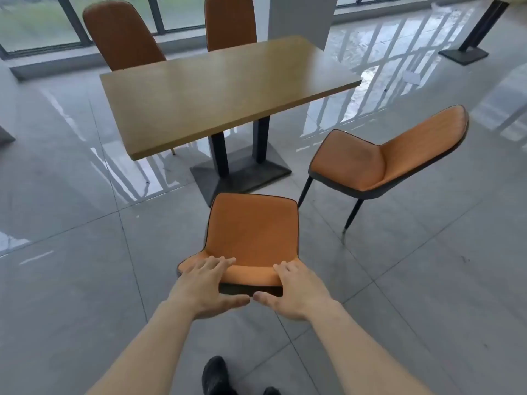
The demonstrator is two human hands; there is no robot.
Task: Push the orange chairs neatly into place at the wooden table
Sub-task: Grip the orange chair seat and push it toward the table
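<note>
The wooden table point(216, 92) stands on a dark pedestal base. Just in front of me is an orange chair point(252, 229), its seat facing the table and a short way back from the table's near edge. My left hand point(205, 286) and my right hand point(296, 292) both hold the top of its backrest, fingers over the front and thumbs behind. A second orange chair point(365, 163) stands to the right, turned at an angle and away from the table. Two more orange chairs point(122, 35) point(229, 24) are at the table's far side, with seats hidden beneath the tabletop.
The floor is glossy grey tile. A white pillar point(299, 18) rises behind the table's far right corner. Another table's dark base point(463, 55) sits at the top right. Large windows run along the back. My dark shoe point(215, 374) shows at the bottom.
</note>
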